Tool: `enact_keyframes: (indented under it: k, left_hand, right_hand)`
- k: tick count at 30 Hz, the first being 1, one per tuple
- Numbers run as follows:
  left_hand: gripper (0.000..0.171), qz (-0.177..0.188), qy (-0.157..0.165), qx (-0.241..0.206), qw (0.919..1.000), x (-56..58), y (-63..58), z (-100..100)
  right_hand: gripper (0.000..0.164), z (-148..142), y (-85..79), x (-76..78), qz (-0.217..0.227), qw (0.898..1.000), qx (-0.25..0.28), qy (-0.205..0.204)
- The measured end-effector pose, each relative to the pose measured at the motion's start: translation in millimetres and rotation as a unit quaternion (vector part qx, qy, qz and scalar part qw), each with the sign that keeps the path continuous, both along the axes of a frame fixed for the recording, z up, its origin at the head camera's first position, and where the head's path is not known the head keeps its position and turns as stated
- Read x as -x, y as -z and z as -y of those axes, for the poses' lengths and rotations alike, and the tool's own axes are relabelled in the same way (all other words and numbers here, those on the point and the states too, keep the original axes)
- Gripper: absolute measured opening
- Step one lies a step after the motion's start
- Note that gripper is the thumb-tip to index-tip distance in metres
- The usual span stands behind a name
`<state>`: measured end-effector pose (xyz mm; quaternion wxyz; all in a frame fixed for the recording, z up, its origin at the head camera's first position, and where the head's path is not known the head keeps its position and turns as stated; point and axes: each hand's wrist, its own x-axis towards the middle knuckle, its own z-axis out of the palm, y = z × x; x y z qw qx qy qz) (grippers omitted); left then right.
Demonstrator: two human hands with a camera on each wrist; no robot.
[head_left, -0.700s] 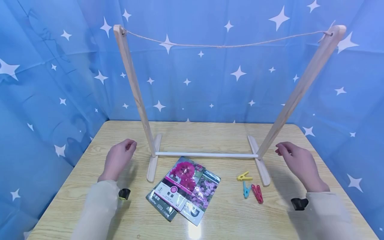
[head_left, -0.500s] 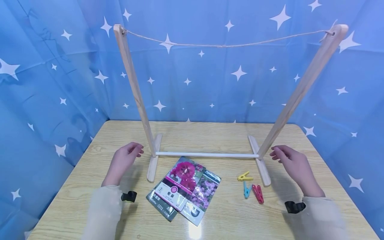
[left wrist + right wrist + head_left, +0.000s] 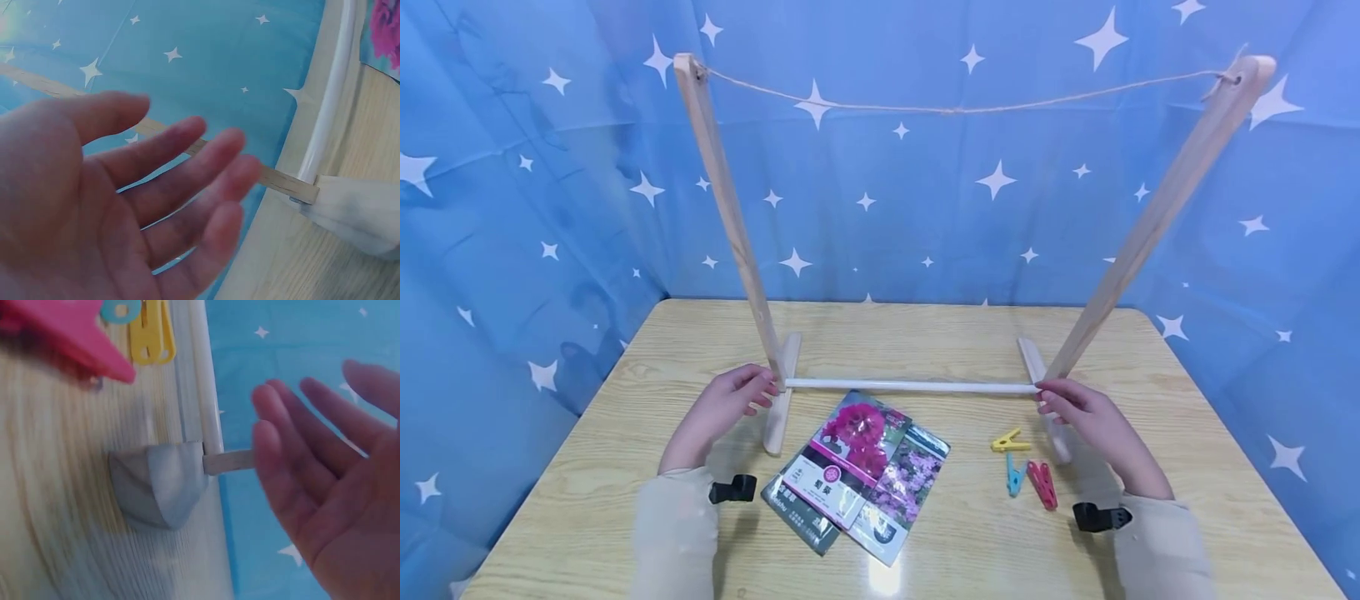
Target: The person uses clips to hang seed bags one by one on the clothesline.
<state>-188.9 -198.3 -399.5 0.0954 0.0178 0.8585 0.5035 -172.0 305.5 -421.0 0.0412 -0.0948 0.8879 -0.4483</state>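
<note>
Curtain (image 3: 925,204) in blue, dotted with white stars, covers the back and both sides. Below it lies a pale, wood-grained worktop (image 3: 977,546). On this rises a wooden stand (image 3: 729,208) with 2 uprights, a white rod (image 3: 910,386) joining them low down and a slack string (image 3: 947,110) tied between their tops.

Next in size come the person's hands, in pale sleeves. The left grip (image 3: 726,408) has its fingers spread and loosely extended, the fingertips just left of the left upright's base; the left wrist view shows that upright passing behind them. The right grip (image 3: 1093,421) is also relaxed, its fingers slightly bent, and in the head view its tips overlap the rod's right end. Whether either grip touches the stand, I cannot tell. The rod runs between the 2 grips.

Nearer the person, 3 flower packets overlap: a magenta-flowered packet (image 3: 853,446) on top, a purple-flowered packet (image 3: 910,483) to the right and a dark packet (image 3: 797,510) to the left.

Smallest are 3 pegs near the right grip, left of the stand's right foot: red peg (image 3: 1042,485), yellow peg (image 3: 1011,441), blue peg (image 3: 1015,477).
</note>
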Motion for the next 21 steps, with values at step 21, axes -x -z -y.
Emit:
enact_keyframes:
  k: [21]
  left_hand:
    - [0.04, 0.036, 0.075, -0.048, 0.9954, 5.5, 21.0, -43]
  right_hand:
    - [0.048, -1, 17.1, 4.3, 0.061, 0.995, -0.011, -0.084]
